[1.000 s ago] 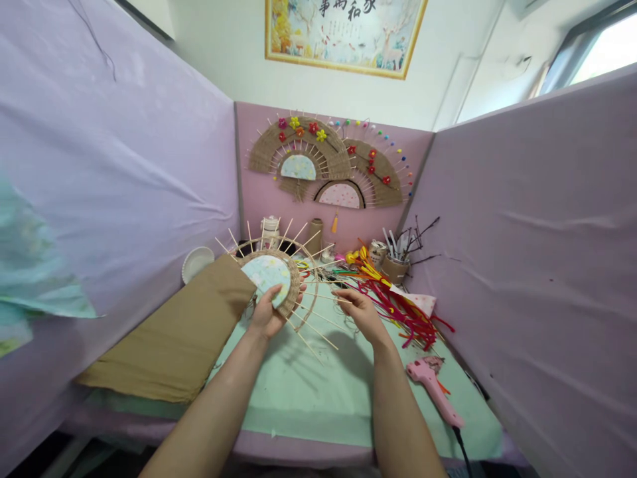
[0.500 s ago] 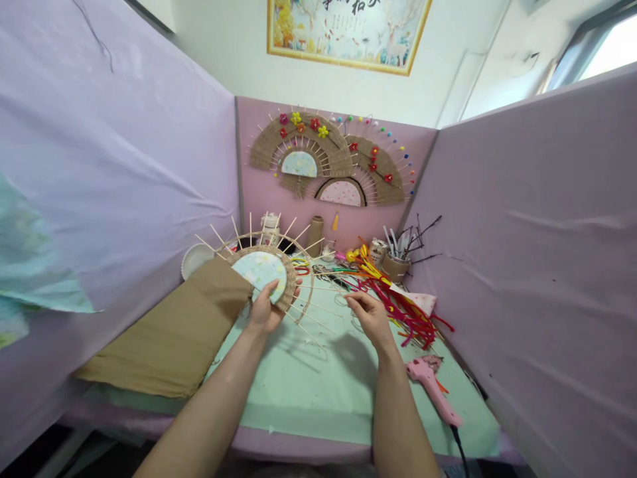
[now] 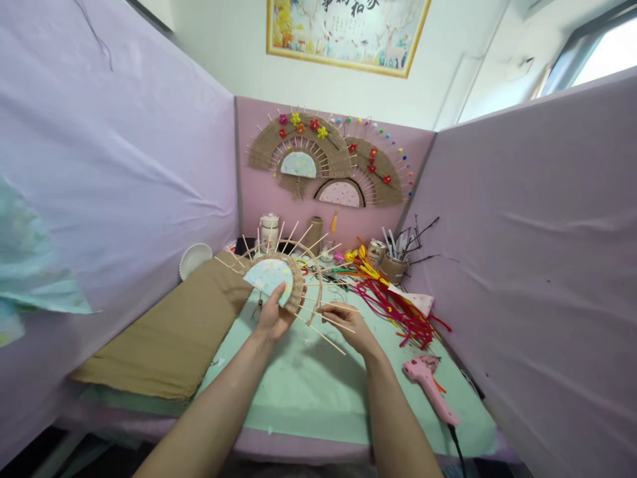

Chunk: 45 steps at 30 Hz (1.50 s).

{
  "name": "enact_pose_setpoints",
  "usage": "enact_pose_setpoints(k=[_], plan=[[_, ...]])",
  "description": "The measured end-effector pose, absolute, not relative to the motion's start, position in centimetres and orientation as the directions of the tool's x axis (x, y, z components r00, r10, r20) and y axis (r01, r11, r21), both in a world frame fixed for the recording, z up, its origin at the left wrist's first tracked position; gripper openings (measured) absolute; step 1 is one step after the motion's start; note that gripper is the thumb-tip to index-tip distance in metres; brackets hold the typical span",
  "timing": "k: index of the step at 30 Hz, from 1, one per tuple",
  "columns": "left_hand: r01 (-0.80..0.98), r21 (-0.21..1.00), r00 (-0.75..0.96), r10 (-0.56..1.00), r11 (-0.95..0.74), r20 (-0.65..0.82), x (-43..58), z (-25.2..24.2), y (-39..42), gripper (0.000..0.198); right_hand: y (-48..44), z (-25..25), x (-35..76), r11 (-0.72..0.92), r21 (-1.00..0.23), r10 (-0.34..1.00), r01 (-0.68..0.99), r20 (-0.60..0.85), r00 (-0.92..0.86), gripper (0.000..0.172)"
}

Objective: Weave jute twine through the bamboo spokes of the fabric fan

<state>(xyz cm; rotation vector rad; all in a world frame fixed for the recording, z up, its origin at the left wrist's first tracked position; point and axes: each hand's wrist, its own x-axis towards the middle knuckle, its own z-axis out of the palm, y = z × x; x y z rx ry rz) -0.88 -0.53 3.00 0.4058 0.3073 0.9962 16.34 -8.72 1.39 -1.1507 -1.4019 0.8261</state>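
Note:
Held up over the table is a half-round woven fan (image 3: 269, 275) with a pale blue flowered centre, a braided twine band and thin sticks fanning outward. My left hand (image 3: 275, 318) grips its lower side, thumb on the cloth and fingers behind. An outer ring of twine (image 3: 320, 279) crosses the sticks. At the ring's lower right end, my right hand (image 3: 348, 325) is closed in a pinch among the sticks. The twine strand in its fingertips is too thin to see clearly.
Brown cloth (image 3: 164, 332) covers the left of the table. Red and yellow pipe cleaners (image 3: 393, 302) lie to the right, behind a pink glue gun (image 3: 430, 388). A twine cone (image 3: 313, 236) stands at the back, below finished fans (image 3: 298, 143) on the pink panel.
My right hand has moved left and slightly down, from beyond the stick tips to the outer ring. The fan and my left hand have shifted a little right and down.

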Motion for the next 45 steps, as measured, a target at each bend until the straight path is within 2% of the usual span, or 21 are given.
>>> enact_pose_setpoints(k=[5,8,12,16,18,21,26,32,40,45], plan=[[-0.757,0.459,0.482,0.872,0.465,-0.088,-0.6,2.5,-0.7,0.026,-8.6,1.5,15.5,0.315,-0.936,0.939,0.159,0.331,0.089,0.017],[-0.736,0.468,0.536,0.843,0.489,-0.037,-0.9,2.3,-0.9,0.034,-8.6,1.7,15.7,0.313,-0.935,0.936,0.167,0.333,0.109,0.016],[-0.654,0.579,0.660,0.742,0.487,0.121,-1.0,2.1,-1.2,0.050,-8.6,1.6,15.7,0.319,-0.929,0.938,0.191,0.337,0.074,0.017],[-0.622,0.697,0.637,0.748,0.357,0.186,-0.6,2.1,-1.4,0.064,-8.7,1.4,15.7,0.325,-0.914,0.936,0.242,0.347,0.053,0.018],[-0.608,0.726,0.621,0.762,0.321,0.183,-0.5,2.1,-1.5,0.062,-8.8,1.5,15.6,0.331,-0.905,0.935,0.266,0.352,0.035,0.017],[-0.604,0.736,0.615,0.766,0.306,0.187,-0.4,2.0,-1.4,0.051,-8.9,1.6,15.6,0.338,-0.898,0.932,0.282,0.361,0.034,0.017],[-0.562,0.740,0.681,0.715,0.369,0.161,-0.5,1.6,-1.2,0.030,-8.9,1.7,15.7,0.336,-0.888,0.929,0.314,0.367,0.041,0.020],[-0.498,0.722,0.800,0.575,0.480,0.170,-0.7,1.2,-1.1,0.036,-8.8,1.4,15.7,0.339,-0.894,0.923,0.293,0.376,0.077,0.019],[-0.517,0.707,0.796,0.574,0.482,0.191,-1.0,1.4,-0.9,0.041,-8.9,1.4,15.9,0.346,-0.892,0.921,0.292,0.382,0.074,0.021],[-0.508,0.718,0.792,0.585,0.475,0.174,-1.1,1.5,-0.8,0.041,-9.9,1.5,16.8,0.272,-0.913,0.947,0.304,0.310,0.081,0.024]])
